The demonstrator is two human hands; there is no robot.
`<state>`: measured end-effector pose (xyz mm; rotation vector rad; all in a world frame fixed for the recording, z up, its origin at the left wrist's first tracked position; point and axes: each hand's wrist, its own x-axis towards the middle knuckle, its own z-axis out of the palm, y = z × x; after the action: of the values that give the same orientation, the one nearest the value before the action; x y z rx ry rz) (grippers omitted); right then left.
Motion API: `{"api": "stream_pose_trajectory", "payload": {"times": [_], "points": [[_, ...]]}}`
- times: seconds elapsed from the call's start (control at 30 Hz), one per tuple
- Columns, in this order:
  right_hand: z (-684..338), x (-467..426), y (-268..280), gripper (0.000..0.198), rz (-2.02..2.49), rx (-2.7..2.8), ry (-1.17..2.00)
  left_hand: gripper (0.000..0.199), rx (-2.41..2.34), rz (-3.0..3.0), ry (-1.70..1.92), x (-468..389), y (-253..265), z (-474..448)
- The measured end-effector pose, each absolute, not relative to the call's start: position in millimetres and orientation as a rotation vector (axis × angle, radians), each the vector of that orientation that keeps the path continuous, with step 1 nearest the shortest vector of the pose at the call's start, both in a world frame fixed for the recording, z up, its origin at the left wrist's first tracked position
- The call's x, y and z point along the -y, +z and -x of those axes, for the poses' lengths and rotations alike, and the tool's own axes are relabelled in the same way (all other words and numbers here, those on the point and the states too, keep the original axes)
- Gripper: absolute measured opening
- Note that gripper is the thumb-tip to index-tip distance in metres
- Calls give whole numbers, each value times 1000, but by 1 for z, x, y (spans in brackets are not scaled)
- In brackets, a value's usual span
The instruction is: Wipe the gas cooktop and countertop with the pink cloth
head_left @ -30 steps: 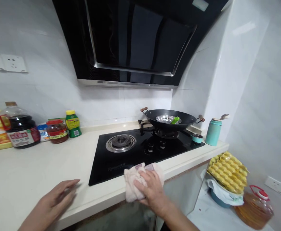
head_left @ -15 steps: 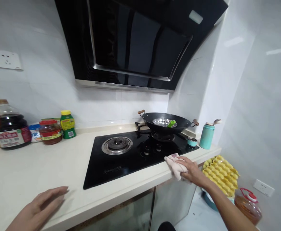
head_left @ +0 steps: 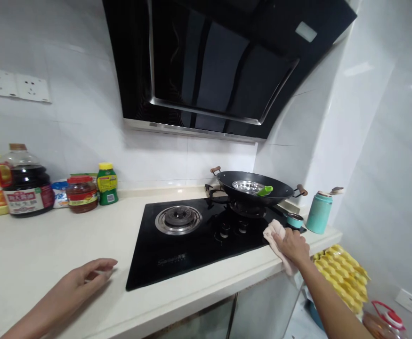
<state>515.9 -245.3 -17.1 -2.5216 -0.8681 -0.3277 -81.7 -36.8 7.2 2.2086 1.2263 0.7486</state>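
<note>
A pale pink cloth point(head_left: 275, 235) is gripped in my right hand point(head_left: 294, 246) at the front right corner of the black gas stove point(head_left: 184, 249). Part of the cloth drapes over the counter's front edge. Just beyond that hand sits a small turquoise cup-like lid point(head_left: 294, 220), close to a turquoise flask point(head_left: 319, 213). My left hand point(head_left: 85, 282) is above the white counter, left of the stove, its fingers loosely curved and apart with nothing in them. On the rear right burner stands a black wok point(head_left: 279, 190) holding a metal strainer point(head_left: 247, 187) with a green handle.
Along the wall at left stand a dark sauce jug point(head_left: 27, 188), a red-lidded jar point(head_left: 82, 194) and a green bottle point(head_left: 107, 184). A black range hood point(head_left: 209, 70) hangs overhead. Yellow egg trays point(head_left: 343, 273) and an oil jug point(head_left: 385, 322) are below at right.
My right hand has slid the cloth rightward and farther in, toward the turquoise lid. My left hand is a little higher and farther right in the picture. The view has shifted left.
</note>
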Motion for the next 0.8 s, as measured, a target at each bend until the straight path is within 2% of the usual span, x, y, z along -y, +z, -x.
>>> {"api": "stream_pose_trajectory", "payload": {"times": [0.27,0.47,0.63,0.8], "points": [[-377,230,-26,36,2288,1482,-295,60,-1225,-2022,715,-7,43,42],[-278,190,-4,28,2049,1880,-235,44,-1164,-2151,799,-30,29,16],[-274,117,6,30,2335,1753,-454,39,-1099,-2282,837,-30,-4,17],[-305,49,10,37,2500,1598,-580,28,-1030,-2522,830,-21,-16,19]]}}
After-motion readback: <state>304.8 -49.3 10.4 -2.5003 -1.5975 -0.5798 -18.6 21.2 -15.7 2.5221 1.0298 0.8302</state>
